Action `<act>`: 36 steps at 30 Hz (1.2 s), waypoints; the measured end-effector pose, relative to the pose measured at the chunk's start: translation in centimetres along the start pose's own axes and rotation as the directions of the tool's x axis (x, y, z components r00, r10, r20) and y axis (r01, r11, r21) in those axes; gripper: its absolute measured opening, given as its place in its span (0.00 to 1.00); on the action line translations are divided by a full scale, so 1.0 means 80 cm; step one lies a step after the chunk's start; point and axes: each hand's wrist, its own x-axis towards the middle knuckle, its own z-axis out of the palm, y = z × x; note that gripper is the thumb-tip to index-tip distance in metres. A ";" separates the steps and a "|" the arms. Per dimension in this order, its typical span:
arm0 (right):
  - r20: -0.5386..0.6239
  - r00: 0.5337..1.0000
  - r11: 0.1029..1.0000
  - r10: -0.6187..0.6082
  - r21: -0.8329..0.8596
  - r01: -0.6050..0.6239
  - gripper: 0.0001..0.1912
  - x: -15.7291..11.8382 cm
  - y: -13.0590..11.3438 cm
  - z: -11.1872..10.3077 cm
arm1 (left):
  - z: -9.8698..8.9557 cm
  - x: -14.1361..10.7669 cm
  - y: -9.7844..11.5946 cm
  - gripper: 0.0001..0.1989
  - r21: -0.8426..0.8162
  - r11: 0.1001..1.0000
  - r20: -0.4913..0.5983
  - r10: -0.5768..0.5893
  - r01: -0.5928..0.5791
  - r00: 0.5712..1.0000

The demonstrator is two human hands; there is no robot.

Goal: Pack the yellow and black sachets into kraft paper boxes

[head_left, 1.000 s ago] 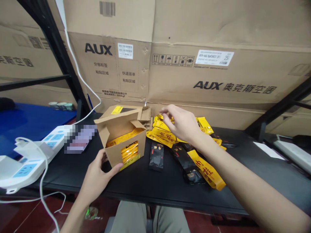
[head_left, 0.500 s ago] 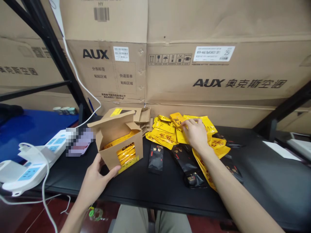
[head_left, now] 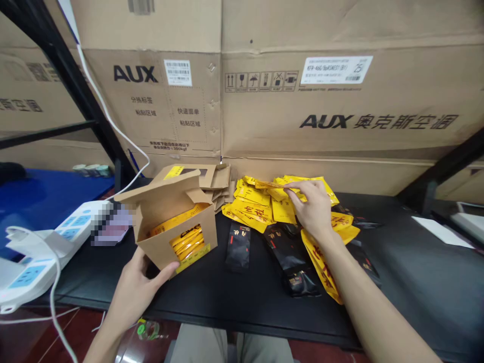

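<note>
At the left of centre in the frame, the left hand (head_left: pixel 138 283) is clamped on an open carton (head_left: pixel 159 246), its thumb pressed along the lower front and its other fingers partly hidden behind the left side. The carton tilts on the black table (head_left: pixel 212 297), flaps raised, with yellow sachets (head_left: pixel 189 241) showing through its front window. Right of centre, the right hand (head_left: pixel 313 209) has thumb and fingertips together, pinching the end of a yellow packet (head_left: pixel 273 185) seen nearly edge-on above a heap of yellow packets (head_left: pixel 252 207). A single black packet (head_left: pixel 238 251) lies at the lower centre, between the carton and a cluster of black packets (head_left: pixel 285 254) below the heap. Folded cardboard (head_left: pixel 221 177) is stacked just behind the carton. A white power strip (head_left: pixel 71 233) runs along the left of the frame, and large AUX boxes (head_left: pixel 260 126) fill the upper part.
</note>
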 end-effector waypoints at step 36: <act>-0.147 0.956 0.965 -0.253 0.030 0.260 0.03 -0.003 -0.030 -0.016 | 0.000 0.003 -0.005 0.33 -0.006 1.000 -0.011 -0.011 0.011 1.000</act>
